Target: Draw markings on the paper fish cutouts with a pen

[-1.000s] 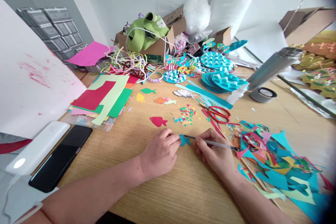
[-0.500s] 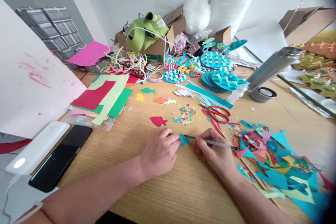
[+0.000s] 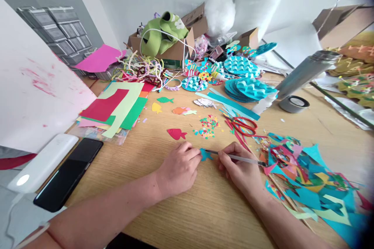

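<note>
A small blue paper fish [image 3: 206, 155] lies on the wooden table, its left part covered by my fingers. My left hand [image 3: 179, 166] is closed, with its fingertips pinning the fish down. In my right hand [image 3: 240, 169] a pen [image 3: 244, 159] with a grey barrel is pinched between thumb and fingers, its tip touching the fish's upper edge. Above my left hand lies a red paper fish [image 3: 176, 134]. Beyond it are a yellow fish [image 3: 156, 107], a green fish [image 3: 165, 100], an orange-and-green fish [image 3: 183, 111] and a white drawn fish [image 3: 205, 103].
Red-handled scissors [image 3: 244, 126] lie beyond my right hand, near confetti bits [image 3: 208, 126]. Paper scraps [image 3: 309, 175] cover the right side. A metal flask [image 3: 306, 74] stands behind. At left are coloured sheets [image 3: 106, 105], a phone [image 3: 68, 175] and a white power bank [image 3: 43, 161].
The camera view has shifted very slightly. Both hands, the pen and the blue fish keep nearly the same positions.
</note>
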Demonstrator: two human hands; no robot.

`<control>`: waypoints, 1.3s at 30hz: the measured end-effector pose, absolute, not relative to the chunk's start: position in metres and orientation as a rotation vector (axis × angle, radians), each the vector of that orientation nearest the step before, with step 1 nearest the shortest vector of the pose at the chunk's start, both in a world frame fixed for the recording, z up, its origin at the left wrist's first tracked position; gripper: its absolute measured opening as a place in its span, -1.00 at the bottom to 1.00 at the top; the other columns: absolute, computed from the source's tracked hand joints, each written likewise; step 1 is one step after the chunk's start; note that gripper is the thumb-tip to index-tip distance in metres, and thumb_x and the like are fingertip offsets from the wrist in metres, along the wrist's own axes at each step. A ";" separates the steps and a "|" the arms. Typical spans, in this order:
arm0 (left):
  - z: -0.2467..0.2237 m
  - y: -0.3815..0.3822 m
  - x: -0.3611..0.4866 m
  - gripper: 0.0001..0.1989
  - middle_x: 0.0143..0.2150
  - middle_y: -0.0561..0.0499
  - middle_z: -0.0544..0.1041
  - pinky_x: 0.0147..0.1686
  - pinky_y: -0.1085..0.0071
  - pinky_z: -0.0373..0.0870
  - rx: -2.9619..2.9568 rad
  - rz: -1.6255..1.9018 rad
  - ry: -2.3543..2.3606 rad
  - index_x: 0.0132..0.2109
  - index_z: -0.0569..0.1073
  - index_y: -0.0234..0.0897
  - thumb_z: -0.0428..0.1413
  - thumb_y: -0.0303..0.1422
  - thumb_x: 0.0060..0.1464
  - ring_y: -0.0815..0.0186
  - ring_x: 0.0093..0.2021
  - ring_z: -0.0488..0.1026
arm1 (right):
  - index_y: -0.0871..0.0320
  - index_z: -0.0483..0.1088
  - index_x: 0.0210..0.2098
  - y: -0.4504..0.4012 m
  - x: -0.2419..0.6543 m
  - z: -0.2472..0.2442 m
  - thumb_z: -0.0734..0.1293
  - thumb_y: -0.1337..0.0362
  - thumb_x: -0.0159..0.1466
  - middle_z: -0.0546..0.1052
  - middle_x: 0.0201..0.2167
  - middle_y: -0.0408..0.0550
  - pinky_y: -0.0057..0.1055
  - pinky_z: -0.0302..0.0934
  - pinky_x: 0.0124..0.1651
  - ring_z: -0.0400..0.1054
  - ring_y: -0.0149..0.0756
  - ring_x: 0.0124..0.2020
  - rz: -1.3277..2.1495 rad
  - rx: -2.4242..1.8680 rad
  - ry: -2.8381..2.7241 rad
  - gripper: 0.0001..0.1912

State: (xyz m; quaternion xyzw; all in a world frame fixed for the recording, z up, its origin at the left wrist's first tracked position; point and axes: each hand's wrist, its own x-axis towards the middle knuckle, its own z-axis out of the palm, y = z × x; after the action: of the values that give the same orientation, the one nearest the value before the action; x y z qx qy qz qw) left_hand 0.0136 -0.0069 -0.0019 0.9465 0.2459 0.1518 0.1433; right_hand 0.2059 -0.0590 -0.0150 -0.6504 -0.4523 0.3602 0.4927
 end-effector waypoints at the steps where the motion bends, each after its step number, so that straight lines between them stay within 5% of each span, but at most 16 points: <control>1: -0.002 -0.007 0.014 -0.66 0.01 -0.08 0.48 0.09 0.19 0.31 2.729 0.439 0.710 0.02 0.44 -0.39 0.00 -0.59 0.10 0.12 -0.01 0.27 | 0.10 0.27 -0.50 -0.059 0.206 -0.015 0.37 0.12 0.17 0.40 -0.73 -0.20 -0.53 0.06 -0.72 0.20 -0.44 -0.77 0.873 -1.577 -1.093 -0.75; 24: -0.003 -0.006 0.013 -0.68 -0.01 -0.09 0.48 0.10 0.20 0.31 2.748 0.439 0.705 0.01 0.45 -0.39 0.03 -0.57 0.10 0.13 0.00 0.28 | 0.10 0.31 -0.48 -0.063 0.209 -0.016 0.39 0.17 0.21 0.42 -0.65 -0.21 -0.52 0.11 -0.74 0.25 -0.42 -0.73 0.798 -1.317 -0.988 -0.77; 27: -0.002 -0.007 0.013 -0.70 -0.01 -0.10 0.47 0.10 0.19 0.31 2.743 0.449 0.704 -0.02 0.45 -0.39 0.03 -0.58 0.09 0.12 0.01 0.27 | 0.10 0.33 -0.43 -0.064 0.208 -0.017 0.36 0.20 0.27 0.45 -0.59 -0.18 -0.47 0.21 -0.61 0.32 -0.39 -0.64 0.625 -1.337 -1.123 -0.81; 32: 0.000 -0.007 0.014 -0.73 -0.03 -0.13 0.43 0.09 0.18 0.32 2.736 0.441 0.739 -0.08 0.46 -0.37 0.03 -0.58 0.07 0.11 0.03 0.27 | 0.07 0.36 -0.07 -0.066 0.205 -0.014 0.24 0.25 0.39 0.60 -0.31 -0.05 -0.33 0.32 -0.23 0.49 -0.24 -0.26 0.347 -1.421 -1.513 -0.86; 39: -0.002 -0.005 0.013 -0.71 -0.07 -0.11 0.45 0.10 0.17 0.30 2.756 0.479 0.734 -0.05 0.45 -0.37 0.02 -0.59 0.07 0.13 0.01 0.28 | 0.11 0.42 -0.20 -0.061 0.206 -0.007 0.19 0.28 0.43 0.55 -0.37 -0.06 -0.28 0.25 -0.25 0.42 -0.24 -0.32 0.127 -1.417 -1.813 -0.82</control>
State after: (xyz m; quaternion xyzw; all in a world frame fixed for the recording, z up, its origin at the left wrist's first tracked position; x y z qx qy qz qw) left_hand 0.0126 -0.0048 -0.0018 0.9455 0.2519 0.1642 0.1247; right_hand 0.2059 -0.0615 -0.0072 -0.5617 -0.7189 0.0502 0.4065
